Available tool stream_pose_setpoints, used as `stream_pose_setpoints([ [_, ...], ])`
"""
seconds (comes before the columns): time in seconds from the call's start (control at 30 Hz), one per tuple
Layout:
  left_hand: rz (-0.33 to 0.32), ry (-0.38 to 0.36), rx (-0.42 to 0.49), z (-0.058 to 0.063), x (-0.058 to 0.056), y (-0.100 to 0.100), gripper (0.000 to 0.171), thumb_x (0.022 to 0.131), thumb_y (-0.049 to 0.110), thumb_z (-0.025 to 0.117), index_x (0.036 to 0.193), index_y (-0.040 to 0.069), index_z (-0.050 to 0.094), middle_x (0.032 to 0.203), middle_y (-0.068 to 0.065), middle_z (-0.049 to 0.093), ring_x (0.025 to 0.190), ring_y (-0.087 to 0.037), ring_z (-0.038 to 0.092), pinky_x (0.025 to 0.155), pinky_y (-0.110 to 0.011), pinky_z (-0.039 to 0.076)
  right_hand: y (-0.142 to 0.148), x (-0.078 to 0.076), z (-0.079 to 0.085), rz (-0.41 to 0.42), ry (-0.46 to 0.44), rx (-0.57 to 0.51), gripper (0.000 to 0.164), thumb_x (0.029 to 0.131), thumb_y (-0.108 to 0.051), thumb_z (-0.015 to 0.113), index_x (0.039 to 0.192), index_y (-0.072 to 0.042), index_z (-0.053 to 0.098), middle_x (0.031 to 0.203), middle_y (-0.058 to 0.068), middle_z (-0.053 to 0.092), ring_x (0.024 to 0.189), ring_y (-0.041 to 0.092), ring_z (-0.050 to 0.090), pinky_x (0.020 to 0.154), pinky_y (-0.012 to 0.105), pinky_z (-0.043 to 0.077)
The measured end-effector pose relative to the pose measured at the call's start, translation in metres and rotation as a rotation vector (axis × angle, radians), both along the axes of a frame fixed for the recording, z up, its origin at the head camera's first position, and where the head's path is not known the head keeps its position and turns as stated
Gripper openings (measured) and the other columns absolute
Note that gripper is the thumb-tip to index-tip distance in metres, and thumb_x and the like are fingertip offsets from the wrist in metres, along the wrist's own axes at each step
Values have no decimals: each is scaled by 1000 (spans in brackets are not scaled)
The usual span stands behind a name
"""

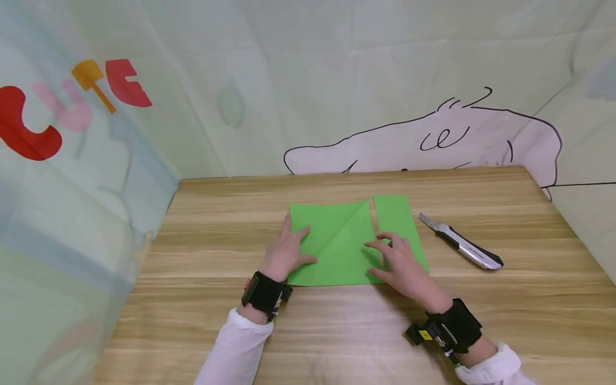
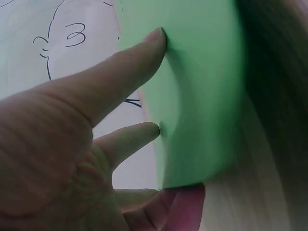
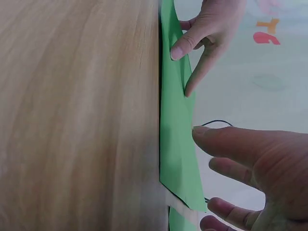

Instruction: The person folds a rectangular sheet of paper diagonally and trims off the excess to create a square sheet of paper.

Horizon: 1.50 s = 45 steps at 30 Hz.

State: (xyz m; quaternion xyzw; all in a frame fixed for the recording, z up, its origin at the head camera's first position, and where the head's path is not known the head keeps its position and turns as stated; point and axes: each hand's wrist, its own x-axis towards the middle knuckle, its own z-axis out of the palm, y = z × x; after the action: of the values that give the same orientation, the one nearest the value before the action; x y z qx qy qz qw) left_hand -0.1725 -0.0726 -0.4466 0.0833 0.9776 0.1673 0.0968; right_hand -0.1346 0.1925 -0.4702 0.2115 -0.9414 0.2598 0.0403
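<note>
A green sheet of paper [image 1: 337, 262] lies on the wooden table with a diagonal crease running to its top right corner. My left hand [image 1: 284, 252] is at the sheet's left edge, thumb and fingers spread; in the left wrist view the thumb and a finger touch its top. My right hand [image 1: 401, 270] is by the sheet's right edge, fingers loosely bent and holding nothing. A narrow green paper strip [image 1: 397, 214] lies just right of the sheet, partly hidden by that hand.
A utility knife [image 1: 464, 245] with its blade out lies on the table [image 1: 202, 230] to the right of the strip. A printed cloth backdrop [image 1: 313, 80] stands behind and to the left of the table.
</note>
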Motion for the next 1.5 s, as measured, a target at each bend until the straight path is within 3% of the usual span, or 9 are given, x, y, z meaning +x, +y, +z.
stream_pose_setpoints([
  [0.13,-2,-7,-2,-1,-1,-1,83,69,49,78,140,24,45,156,-24,8,89,-31,61,41,-23,41,-2,-1,0,44,-3,15,56,77,-22,77,128,-9,56,135,22,46,118,41,44,95,57,40],
  [0.3,-11,3,-21,-3,-2,0,83,69,54,76,140,25,45,156,-23,15,104,-39,59,45,-27,45,-3,1,-2,108,-23,26,54,83,-26,71,131,-9,54,137,21,46,126,42,40,101,60,37],
  [0.4,-16,9,-31,-4,-3,-1,83,70,56,74,140,25,44,155,-22,19,125,-45,46,72,-41,56,-4,1,-2,134,-26,18,53,85,-26,69,132,-9,53,138,20,47,127,40,41,103,58,37],
  [0.5,-32,24,-59,-6,-4,-2,83,70,59,72,141,25,44,154,-22,24,133,-44,36,97,-53,45,-7,0,-1,163,-20,8,51,86,-26,68,132,-10,54,136,17,49,126,36,44,103,55,39],
  [0.6,-52,50,-86,-8,-6,-3,82,71,60,71,140,25,44,153,-21,27,133,-41,35,107,-52,37,-12,-5,2,197,-23,12,49,87,-26,67,131,-10,55,135,16,51,126,33,46,103,51,41],
  [0.9,-116,139,-121,-10,-11,-1,63,72,54,71,129,29,57,147,-15,41,130,-34,41,107,-47,37,-34,-26,13,296,-36,112,53,87,-27,67,134,-7,52,138,21,49,128,38,45,105,55,38],
  [1.17,-162,92,65,-7,-9,7,38,75,29,77,111,18,69,139,-15,50,128,-37,47,105,-47,41,-47,-44,12,327,24,229,53,87,-22,65,134,-4,50,143,25,42,131,46,39,107,56,34],
  [1.37,-217,34,71,-6,-10,-2,54,76,24,77,126,16,61,145,-16,42,133,-39,39,109,-51,36,-49,-45,9,295,-41,326,51,92,-32,57,137,-11,48,149,19,35,136,45,31,105,62,33],
  [1.5,-243,-15,51,-6,-13,-13,70,72,29,79,136,22,51,152,-13,32,137,-39,30,110,-54,32,-51,-47,8,252,-43,349,51,93,-38,54,137,-12,49,149,19,35,136,46,31,102,65,33],
])
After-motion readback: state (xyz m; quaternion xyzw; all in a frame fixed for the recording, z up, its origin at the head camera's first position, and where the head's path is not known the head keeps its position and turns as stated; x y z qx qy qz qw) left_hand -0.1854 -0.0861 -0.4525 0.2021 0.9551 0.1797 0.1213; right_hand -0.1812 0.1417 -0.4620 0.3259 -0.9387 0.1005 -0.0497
